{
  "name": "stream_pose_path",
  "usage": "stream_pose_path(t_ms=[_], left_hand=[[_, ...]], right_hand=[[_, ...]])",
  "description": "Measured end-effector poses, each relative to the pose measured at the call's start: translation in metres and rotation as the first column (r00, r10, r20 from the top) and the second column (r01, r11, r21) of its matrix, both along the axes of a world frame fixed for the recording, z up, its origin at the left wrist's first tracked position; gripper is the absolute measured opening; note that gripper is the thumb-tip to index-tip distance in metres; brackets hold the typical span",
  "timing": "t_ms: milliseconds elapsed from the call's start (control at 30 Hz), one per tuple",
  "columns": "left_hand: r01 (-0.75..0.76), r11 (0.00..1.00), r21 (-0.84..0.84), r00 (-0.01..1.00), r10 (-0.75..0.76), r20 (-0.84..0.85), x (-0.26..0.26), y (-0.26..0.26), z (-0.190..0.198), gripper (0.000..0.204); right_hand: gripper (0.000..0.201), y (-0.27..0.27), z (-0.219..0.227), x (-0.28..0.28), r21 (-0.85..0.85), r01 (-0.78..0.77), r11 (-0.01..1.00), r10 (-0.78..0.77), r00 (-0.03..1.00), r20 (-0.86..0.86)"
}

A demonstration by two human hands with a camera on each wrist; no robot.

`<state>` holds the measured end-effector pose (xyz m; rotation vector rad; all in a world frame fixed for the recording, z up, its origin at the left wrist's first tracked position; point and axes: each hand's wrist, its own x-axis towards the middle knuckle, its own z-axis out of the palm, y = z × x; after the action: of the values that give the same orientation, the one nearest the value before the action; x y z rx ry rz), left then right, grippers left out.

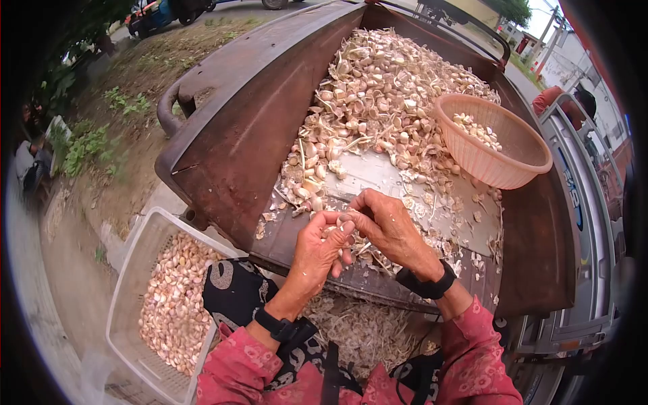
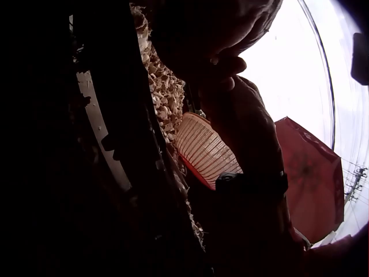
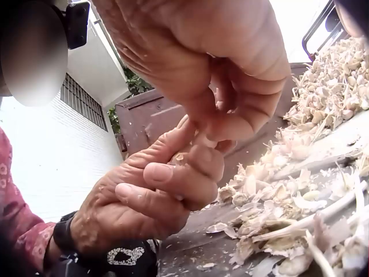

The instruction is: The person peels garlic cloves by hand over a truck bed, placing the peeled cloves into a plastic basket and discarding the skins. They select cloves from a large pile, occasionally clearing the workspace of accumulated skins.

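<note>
In the head view, my left hand (image 1: 314,250) and right hand (image 1: 395,229) meet above the front edge of a rusty metal cart bed (image 1: 236,148). Between their fingertips is a small garlic clove (image 3: 210,141), mostly hidden. The left fingers curl round it from below while the right thumb and forefinger pinch it from above, as the right wrist view shows. Beyond the hands rises a heap of garlic cloves (image 1: 385,94) with loose skins and stalks. Thin skins (image 3: 277,225) lie scattered on the boards beside the hands.
A pink plastic basket (image 1: 479,169) with some pale cloves leans on the heap at right. At lower left stands a white crate (image 1: 121,297) of unpeeled cloves (image 1: 179,297). Skins and stalks (image 1: 364,327) lie below the cart edge. A silver vehicle (image 1: 567,175) stands at right.
</note>
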<state>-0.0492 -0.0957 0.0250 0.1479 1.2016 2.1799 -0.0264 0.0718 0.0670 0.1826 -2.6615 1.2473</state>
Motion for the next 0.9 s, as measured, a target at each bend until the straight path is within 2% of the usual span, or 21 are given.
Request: stream_pose_path(t_ms=[67,133,167,233,267,300,367,400,433,467,500,567,600,633,667,700,767,800,833,867,900], left_hand=[[0.052,0.999,0.013,0.998,-0.052,-0.039,0.003,-0.003,0.004,0.025],[0.087,0.996,0.013,0.995,-0.086,-0.056,0.007,-0.011,0.006,0.024],[0.118,0.993,0.013,0.991,-0.116,-0.072,0.008,-0.014,0.008,0.023],[0.126,0.991,0.034,0.992,-0.124,-0.037,0.013,-0.019,0.015,0.023],[0.151,0.987,0.050,0.989,-0.151,-0.004,0.015,-0.024,0.019,0.024],[0.170,0.983,0.066,0.985,-0.172,0.027,0.017,-0.031,0.025,0.026],[0.097,0.994,0.053,0.995,-0.095,-0.038,0.025,-0.061,0.052,0.026],[0.035,0.998,0.047,0.994,-0.031,-0.102,0.031,-0.079,0.068,0.027],[-0.084,0.996,0.030,0.981,0.088,-0.172,0.038,-0.100,0.078,0.029],[-0.209,0.976,0.062,0.953,0.218,-0.210,0.046,-0.122,0.085,0.029],[-0.333,0.943,0.024,0.894,0.323,-0.311,0.048,-0.147,0.081,0.029],[-0.595,0.754,-0.279,0.741,0.380,-0.553,0.053,-0.200,0.075,0.033],[-0.647,0.568,-0.509,0.735,0.287,-0.614,0.053,-0.225,0.071,0.042],[-0.647,0.564,-0.513,0.735,0.285,-0.615,0.054,-0.247,0.062,0.042],[-0.780,0.197,-0.593,0.584,-0.109,-0.804,0.055,-0.267,0.050,0.045],[-0.887,-0.152,-0.436,0.444,-0.541,-0.715,0.056,-0.274,0.047,0.048],[-0.875,-0.146,-0.461,0.468,-0.497,-0.731,0.058,-0.284,0.040,0.047],[-0.776,0.127,-0.618,0.608,-0.110,-0.786,0.058,-0.275,0.043,0.044],[-0.670,0.435,-0.602,0.733,0.254,-0.631,0.056,-0.264,0.046,0.042],[-0.661,0.507,-0.553,0.729,0.258,-0.635,0.053,-0.252,0.046,0.035],[-0.663,0.506,-0.552,0.728,0.262,-0.633,0.051,-0.233,0.053,0.035]], right_hand=[[0.024,-0.006,0.012,0.011,0.014,0.010,1.000,-0.010,0.999,-0.038],[0.024,-0.009,0.027,0.021,-0.263,0.044,0.964,0.038,0.953,0.300],[0.024,-0.007,0.026,0.022,-0.263,0.045,0.964,0.036,0.955,0.295],[0.022,0.001,0.018,0.026,-0.711,0.127,0.691,0.254,0.879,0.403],[0.020,0.003,0.015,0.027,-0.779,0.141,0.611,0.281,0.881,0.380],[0.020,0.007,0.013,0.026,-0.781,0.133,0.610,0.288,0.881,0.375],[0.022,0.023,0.006,0.021,-0.627,0.179,0.758,0.011,0.958,0.287],[0.022,0.041,-0.006,0.016,-0.332,0.138,0.933,-0.094,0.985,0.143],[0.022,0.057,-0.014,0.010,0.010,0.141,0.990,-0.141,0.989,-0.035],[0.020,0.062,-0.011,0.008,0.350,0.152,0.925,-0.072,0.970,-0.232],[0.020,0.057,-0.010,0.005,0.344,0.149,0.927,-0.069,0.970,-0.234],[0.019,0.037,-0.005,-0.003,0.137,0.095,0.986,-0.088,0.994,-0.061],[0.019,0.024,-0.003,-0.007,0.047,0.042,0.998,-0.042,0.999,-0.013],[0.019,0.015,-0.013,-0.016,0.087,0.001,0.996,0.001,1.000,-0.023],[0.020,0.006,-0.020,-0.026,0.132,-0.029,0.991,0.033,0.999,-0.029],[0.020,-0.003,-0.025,-0.035,0.177,-0.059,0.983,0.066,0.997,-0.033],[0.019,-0.017,-0.032,-0.044,0.214,-0.073,0.974,0.083,0.996,-0.042],[0.018,-0.022,-0.033,-0.047,0.257,-0.088,0.962,0.105,0.993,-0.050],[0.018,-0.024,-0.033,-0.048,0.258,-0.097,0.961,0.113,0.992,-0.049],[0.017,-0.024,-0.033,-0.049,0.259,-0.106,0.960,0.113,0.993,-0.015],[0.015,-0.023,-0.032,-0.047,0.261,-0.112,0.959,0.110,0.994,0.021]])
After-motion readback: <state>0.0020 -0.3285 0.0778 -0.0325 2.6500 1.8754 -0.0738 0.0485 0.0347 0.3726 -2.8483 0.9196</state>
